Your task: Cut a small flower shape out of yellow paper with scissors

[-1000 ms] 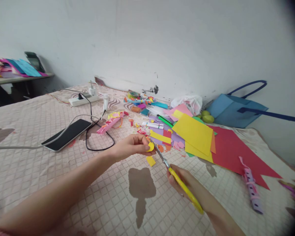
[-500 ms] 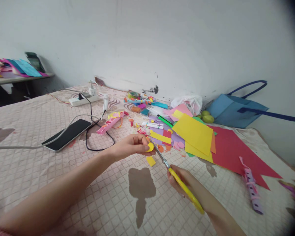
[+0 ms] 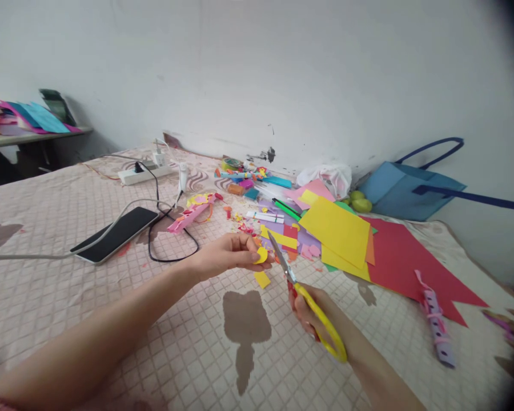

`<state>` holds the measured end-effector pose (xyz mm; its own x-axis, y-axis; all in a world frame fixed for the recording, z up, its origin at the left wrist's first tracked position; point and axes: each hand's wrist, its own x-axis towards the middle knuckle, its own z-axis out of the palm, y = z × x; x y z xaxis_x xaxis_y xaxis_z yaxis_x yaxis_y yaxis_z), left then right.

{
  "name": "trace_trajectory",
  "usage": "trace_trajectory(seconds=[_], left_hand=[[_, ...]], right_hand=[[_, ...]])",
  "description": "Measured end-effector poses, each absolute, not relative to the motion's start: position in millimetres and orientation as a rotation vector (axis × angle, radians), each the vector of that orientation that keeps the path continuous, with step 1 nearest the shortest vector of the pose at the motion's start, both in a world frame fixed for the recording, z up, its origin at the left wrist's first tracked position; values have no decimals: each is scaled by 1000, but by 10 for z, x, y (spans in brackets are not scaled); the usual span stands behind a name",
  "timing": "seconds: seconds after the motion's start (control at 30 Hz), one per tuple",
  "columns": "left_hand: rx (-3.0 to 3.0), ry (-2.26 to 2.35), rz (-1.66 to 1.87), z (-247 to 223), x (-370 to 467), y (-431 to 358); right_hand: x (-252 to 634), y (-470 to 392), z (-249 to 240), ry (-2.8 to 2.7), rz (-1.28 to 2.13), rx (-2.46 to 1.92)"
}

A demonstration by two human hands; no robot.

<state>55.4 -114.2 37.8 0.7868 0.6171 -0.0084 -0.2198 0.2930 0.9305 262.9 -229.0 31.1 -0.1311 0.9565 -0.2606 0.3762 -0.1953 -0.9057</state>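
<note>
Between the fingertips of my left hand (image 3: 233,252) is a small rounded piece of yellow paper (image 3: 261,255), pinched at its edge. My right hand (image 3: 312,311) grips yellow-handled scissors (image 3: 288,268), their metal blades pointing up and to the left. The blade tips are just right of the yellow piece and apart from it. Below my left fingertips, a small yellow paper square (image 3: 262,279) lies on the patterned cloth (image 3: 188,342). Beyond the hands are paper scraps (image 3: 310,251) and a yellow strip (image 3: 282,237).
Yellow sheets (image 3: 338,228) overlap a large red sheet (image 3: 411,262) on the right, near a decorated purple roll (image 3: 437,328). A blue bag (image 3: 411,191) leans at the wall. To the left lie a black tablet-like device (image 3: 115,234), cables and a power strip (image 3: 145,174).
The scissors have turned and drawn away from the yellow piece, so their handle loop now shows more broadly. My left hand stays nearly in place.
</note>
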Motion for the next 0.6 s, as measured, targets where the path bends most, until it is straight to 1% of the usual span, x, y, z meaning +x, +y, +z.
trace_trajectory(seconds=[0.17, 0.6], left_hand=[[1133, 458, 570, 365, 634, -1259], [1242, 514, 490, 380, 727, -1438]], right_hand=[[2605, -2253, 210, -1351, 1272, -1480], [2603, -2285, 151, -1206, 1200, -1393]])
